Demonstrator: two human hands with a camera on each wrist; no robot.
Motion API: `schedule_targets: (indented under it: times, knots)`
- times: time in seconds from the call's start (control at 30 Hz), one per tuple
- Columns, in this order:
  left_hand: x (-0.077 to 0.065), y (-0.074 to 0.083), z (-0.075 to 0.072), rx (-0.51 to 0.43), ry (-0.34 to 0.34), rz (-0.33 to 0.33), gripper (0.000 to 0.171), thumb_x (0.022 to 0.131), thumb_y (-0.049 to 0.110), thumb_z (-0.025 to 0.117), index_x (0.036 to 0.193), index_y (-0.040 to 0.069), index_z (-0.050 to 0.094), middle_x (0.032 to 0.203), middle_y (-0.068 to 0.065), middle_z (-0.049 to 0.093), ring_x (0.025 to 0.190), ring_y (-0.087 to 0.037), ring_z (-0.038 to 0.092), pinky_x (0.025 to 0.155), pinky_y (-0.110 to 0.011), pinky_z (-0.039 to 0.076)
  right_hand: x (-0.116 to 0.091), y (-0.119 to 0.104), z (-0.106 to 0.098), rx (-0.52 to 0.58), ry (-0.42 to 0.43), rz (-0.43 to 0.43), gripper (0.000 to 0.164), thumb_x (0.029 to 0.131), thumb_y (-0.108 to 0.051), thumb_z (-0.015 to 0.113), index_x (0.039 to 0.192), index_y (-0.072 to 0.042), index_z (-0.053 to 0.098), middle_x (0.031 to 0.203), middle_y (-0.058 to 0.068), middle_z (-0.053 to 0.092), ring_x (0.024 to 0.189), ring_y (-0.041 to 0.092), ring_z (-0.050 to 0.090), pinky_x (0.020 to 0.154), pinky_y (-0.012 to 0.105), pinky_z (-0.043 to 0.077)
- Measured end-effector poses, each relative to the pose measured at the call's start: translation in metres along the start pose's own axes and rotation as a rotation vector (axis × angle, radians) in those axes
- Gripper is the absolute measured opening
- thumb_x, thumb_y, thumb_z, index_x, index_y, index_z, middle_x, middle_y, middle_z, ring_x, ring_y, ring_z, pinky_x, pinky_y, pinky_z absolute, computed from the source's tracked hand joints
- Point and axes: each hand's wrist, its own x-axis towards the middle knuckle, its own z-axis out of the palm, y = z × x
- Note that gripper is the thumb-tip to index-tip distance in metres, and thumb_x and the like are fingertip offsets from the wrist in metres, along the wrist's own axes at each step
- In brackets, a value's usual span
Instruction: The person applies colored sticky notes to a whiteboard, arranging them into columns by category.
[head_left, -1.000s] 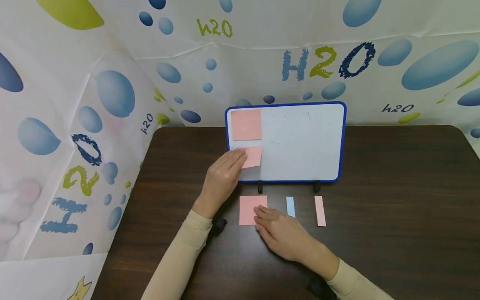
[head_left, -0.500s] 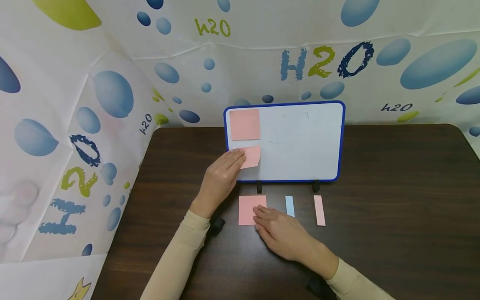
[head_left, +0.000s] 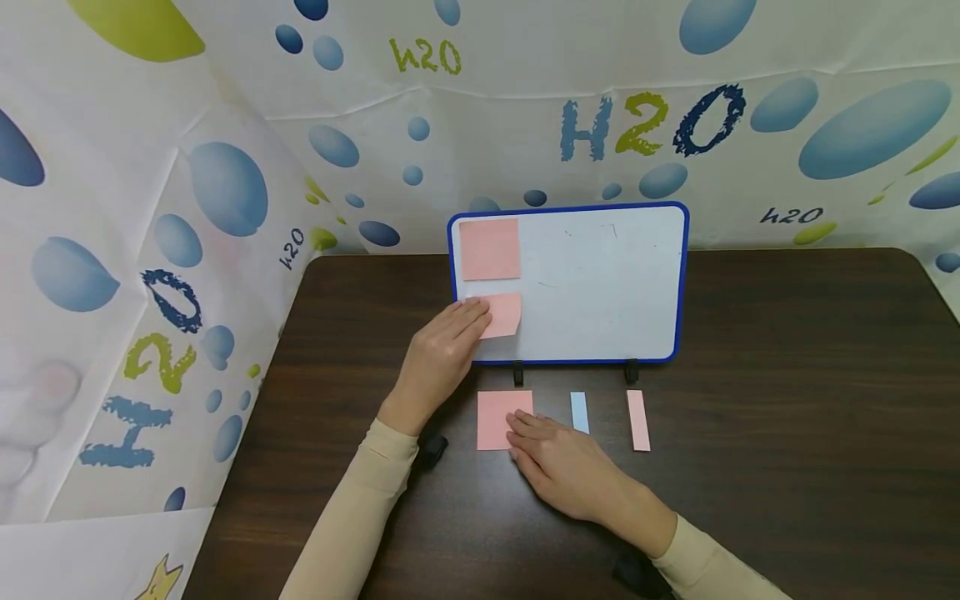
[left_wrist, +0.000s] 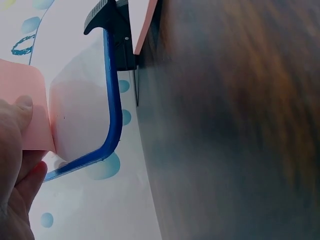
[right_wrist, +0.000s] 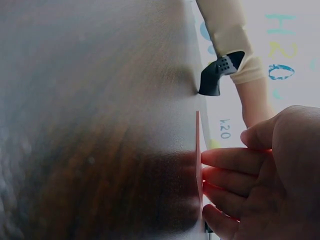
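In the head view my left hand [head_left: 442, 342] is at the left side of the whiteboard [head_left: 600, 283], its fingers over a pink sticky note [head_left: 504, 315]. The left wrist view shows the thumb across that note [left_wrist: 30, 82] and another finger beyond its edge, pinching it; part of the note stands away from the board. A larger pink sticky note [head_left: 491, 250] is stuck above it. My right hand [head_left: 566, 467] rests extended fingers on a square pink sticky note [head_left: 493, 417] on the table; the right wrist view shows the fingertips at this note [right_wrist: 199, 170].
A blue paper strip [head_left: 578, 410], partly behind the right hand, and a pink strip [head_left: 639, 421] lie on the dark wooden table [head_left: 810, 400]. Black feet [head_left: 632, 372] support the blue-framed board. A printed white sheet [head_left: 510, 50] hangs behind and to the left.
Both hands keep their places. The pinched note's free part shifts very slightly; the whole head view drifts a little.
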Motion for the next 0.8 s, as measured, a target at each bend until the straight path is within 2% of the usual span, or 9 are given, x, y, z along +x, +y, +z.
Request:
schedule_targets:
  times: [0.2,0.53,0.8]
  knots:
    - [-0.0008,-0.0008,-0.0012,0.002,-0.023,0.002,0.038,0.092,0.007,0.074,0.130,0.004,0.070,0.136,-0.011,0.067,0.127,-0.024,0.065,0.112,-0.038,0.049,0.0003,-0.0006,-0.0002,0.004,-0.006,0.011,0.039,0.106,-0.028,0.052,0.134,-0.007,0.067,0.146,0.010,0.060,0.138,0.023,0.056,0.112,0.045,0.049]
    - [0.0006,0.0017,-0.0010,0.040,0.008,0.020,0.039,0.090,0.008,0.077,0.128,0.003,0.071,0.132,-0.012,0.069,0.125,-0.025,0.067,0.109,-0.039,0.051,0.0009,-0.0011,0.0005,0.000,-0.003,0.016,0.039,0.106,-0.029,0.052,0.135,-0.008,0.066,0.145,0.009,0.061,0.138,0.022,0.056,0.111,0.044,0.050]
    - [-0.0006,0.0021,0.0002,0.047,-0.008,0.008,0.041,0.090,0.010,0.078,0.129,0.003,0.070,0.134,-0.012,0.068,0.126,-0.025,0.066,0.109,-0.039,0.051,0.0009,-0.0014,0.0008,0.012,0.002,0.022,0.038,0.106,-0.028,0.052,0.135,-0.008,0.067,0.145,0.009,0.061,0.138,0.022,0.057,0.111,0.044,0.050]
